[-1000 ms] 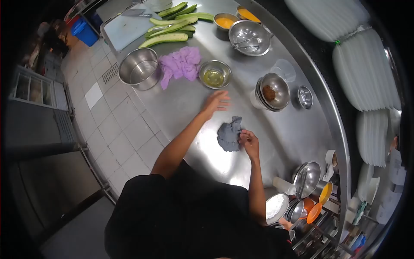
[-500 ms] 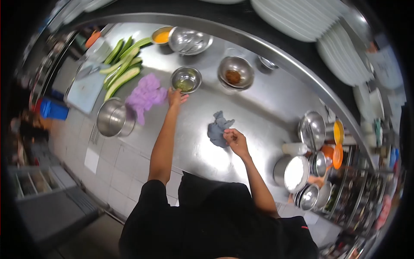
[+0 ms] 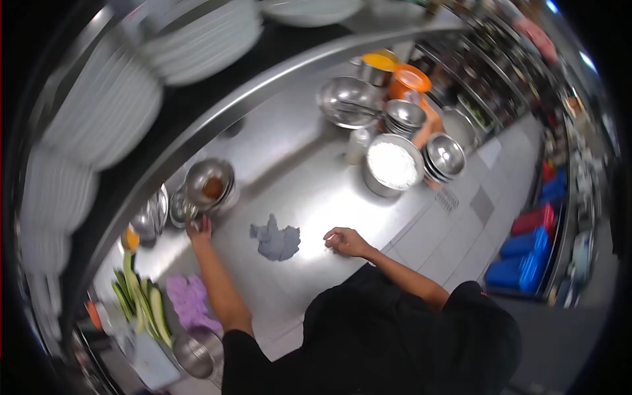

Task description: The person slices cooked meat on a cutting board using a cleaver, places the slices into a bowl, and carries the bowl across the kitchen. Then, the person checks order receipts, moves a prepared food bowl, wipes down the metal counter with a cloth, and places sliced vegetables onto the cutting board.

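Observation:
My left hand (image 3: 199,228) grips the near edge of a small steel bowl (image 3: 181,209) with a little greenish liquid in it. That bowl is right beside a stack of steel bowls (image 3: 204,176), whose top one holds a brown powder or paste (image 3: 212,187). Over the steel table (image 3: 309,197), my right hand (image 3: 347,242) hangs with loosely curled fingers and nothing visible in them. A crumpled grey-blue cloth (image 3: 275,241) lies to its left, apart from both hands. Close to my left forearm is a bunched purple cloth (image 3: 189,301).
Cut green gourds (image 3: 141,296), a cutting board (image 3: 155,362) and a steel pot (image 3: 193,355) are at the lower left. A pot of white contents (image 3: 394,164), stacked bowls (image 3: 405,115) and an orange container (image 3: 411,79) stand at the far end. Plates (image 3: 105,99) fill the overhead shelf.
My view has turned to the right. My left hand has carried the small bowl across the table to the bowl stack. My right hand has let go of the grey-blue cloth and moved away from it.

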Tool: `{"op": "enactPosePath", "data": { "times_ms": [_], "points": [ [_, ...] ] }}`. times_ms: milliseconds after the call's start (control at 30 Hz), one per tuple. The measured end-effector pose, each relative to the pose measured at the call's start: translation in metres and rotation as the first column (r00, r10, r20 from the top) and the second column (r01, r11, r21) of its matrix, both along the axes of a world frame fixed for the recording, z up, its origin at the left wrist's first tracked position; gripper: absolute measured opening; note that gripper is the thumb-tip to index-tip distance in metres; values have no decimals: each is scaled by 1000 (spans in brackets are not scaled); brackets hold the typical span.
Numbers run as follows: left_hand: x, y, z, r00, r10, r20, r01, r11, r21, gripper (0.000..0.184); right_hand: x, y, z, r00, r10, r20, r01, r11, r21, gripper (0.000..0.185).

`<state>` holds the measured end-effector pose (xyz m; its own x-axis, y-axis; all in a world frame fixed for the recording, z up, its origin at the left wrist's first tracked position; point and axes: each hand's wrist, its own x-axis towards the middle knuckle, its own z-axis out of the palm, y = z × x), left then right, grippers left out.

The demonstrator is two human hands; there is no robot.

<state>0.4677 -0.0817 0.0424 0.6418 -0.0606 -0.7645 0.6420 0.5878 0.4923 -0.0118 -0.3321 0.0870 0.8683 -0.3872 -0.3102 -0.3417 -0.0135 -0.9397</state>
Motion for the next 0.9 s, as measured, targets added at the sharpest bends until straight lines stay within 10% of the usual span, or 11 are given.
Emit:
{"op": "enactPosePath", "data": {
  "times_ms": [67,167,400,633,733,900],
  "points": [
    [-32,-22,31,995,-99,28,100,995,-22,106,-8,-2,-10,995,-84,54,82,996,44,25],
    [-82,-54,86,900,-320,296,305,947,95,105,-15,-1,-2,984,-155,89,146,984,101,24],
    [-86,-142,97,789,-534,303,412,827,384,86,-30,-7,4,976,-216,36,211,971,114,27],
    [-52,-319,25,631,-647,428,654,740,156,84,-72,-23,18,955,-297,-18,297,946,128,27],
    [-42,-419,70,813,-573,106,578,816,-26,99,-84,-34,4,936,-350,33,339,924,176,28],
    [-85,-455,105,700,-604,381,633,772,61,103,-91,-53,-6,931,-365,14,349,899,265,23]
  ]
}}
